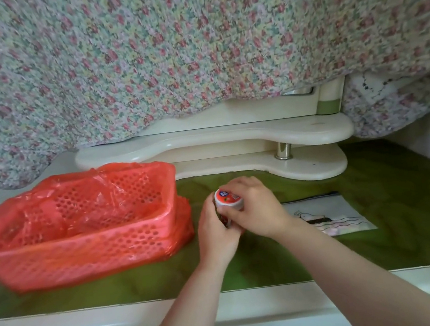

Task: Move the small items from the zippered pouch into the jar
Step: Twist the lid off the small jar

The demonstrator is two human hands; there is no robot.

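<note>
A small jar [226, 200] with a white lid printed in red and blue stands tilted on the green cloth at the middle of the dresser top. My left hand [215, 229] wraps around the jar's body from the left. My right hand [254, 209] grips the lid from the right and above. Most of the jar's body is hidden by my fingers. The zippered pouch [331, 215], white with a line drawing and a dark zip edge, lies flat to the right of my hands, partly covered by my right wrist. No small items show.
A red perforated plastic basket [80, 225] lined with red plastic film stands at the left. A cream two-tier shelf [214, 141] with a metal post runs along the back, under a hanging floral cloth [193, 43]. The green cloth [388, 195] covers the dresser top up to its cream front edge.
</note>
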